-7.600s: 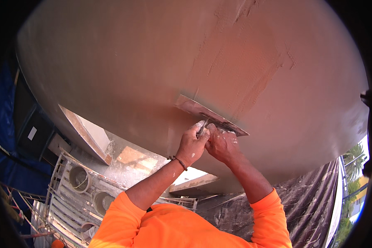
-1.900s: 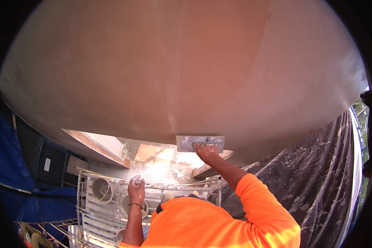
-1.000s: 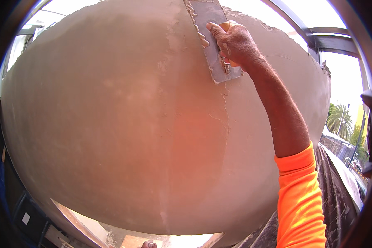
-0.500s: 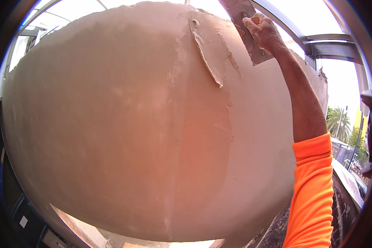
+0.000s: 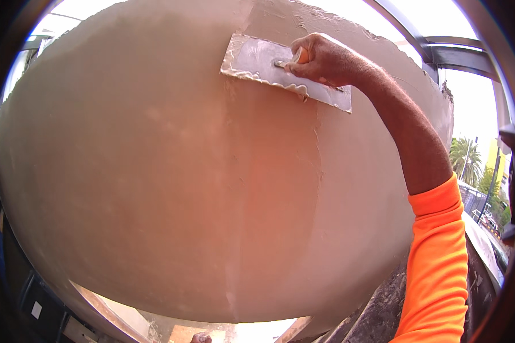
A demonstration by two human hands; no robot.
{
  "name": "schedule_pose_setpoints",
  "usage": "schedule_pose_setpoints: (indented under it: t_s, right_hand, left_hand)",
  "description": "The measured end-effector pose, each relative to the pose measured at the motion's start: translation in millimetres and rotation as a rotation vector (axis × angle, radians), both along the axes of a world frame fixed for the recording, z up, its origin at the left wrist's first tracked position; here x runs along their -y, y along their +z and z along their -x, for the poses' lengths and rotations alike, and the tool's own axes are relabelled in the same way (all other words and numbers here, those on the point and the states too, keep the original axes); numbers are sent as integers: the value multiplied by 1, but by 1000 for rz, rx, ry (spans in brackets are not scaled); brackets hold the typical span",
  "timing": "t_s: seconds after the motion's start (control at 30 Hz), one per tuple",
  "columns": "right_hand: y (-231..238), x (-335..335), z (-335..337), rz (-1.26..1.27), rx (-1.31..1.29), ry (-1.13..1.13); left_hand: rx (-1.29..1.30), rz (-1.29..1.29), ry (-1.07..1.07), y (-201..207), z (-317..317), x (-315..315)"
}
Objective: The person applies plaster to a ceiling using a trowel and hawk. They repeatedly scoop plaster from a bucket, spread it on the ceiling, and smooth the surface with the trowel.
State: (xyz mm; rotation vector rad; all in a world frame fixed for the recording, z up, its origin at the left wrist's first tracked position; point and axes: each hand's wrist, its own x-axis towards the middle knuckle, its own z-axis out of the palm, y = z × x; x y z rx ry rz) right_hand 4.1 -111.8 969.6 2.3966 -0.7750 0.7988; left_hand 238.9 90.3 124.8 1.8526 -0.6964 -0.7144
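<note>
Shifted down and left since the preceding frame: one rectangular grey metal trowel (image 5: 273,73), near twelve o'clock over one brown plastered wall (image 5: 154,188), lower edge beaded with wet plaster (image 5: 296,89). Right hand (image 5: 323,60) grips its handle (image 5: 301,55); left hand (image 5: 201,338), towards seven, grip undeterminable.

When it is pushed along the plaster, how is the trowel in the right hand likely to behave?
The trowel is probably stiff: its grey blade looks flat and unbent. It may glide easily where the plaster looks smooth. The thick ridge along its lower edge may smear or drop off.
</note>
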Motion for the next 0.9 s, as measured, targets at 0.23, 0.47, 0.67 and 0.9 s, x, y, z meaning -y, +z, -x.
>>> schedule_pose_setpoints:
  t_s: [0.23,0.47,0.67,0.9]
  right_hand:
    - [-63,-30,45,25,-111,-80]
    - [45,8,43,318,131,113]
    - [-16,1,41,98,-39,-29]
    - [-68,-9,43,362,-54,-218]
  left_hand:
    - [-104,-17,-43,-4,-15,-14]
    - [-78,67,-77,22,-21,0]
    - [-10,66,-36,11,5,4]
    - [108,98,-36,17,-8,-14]
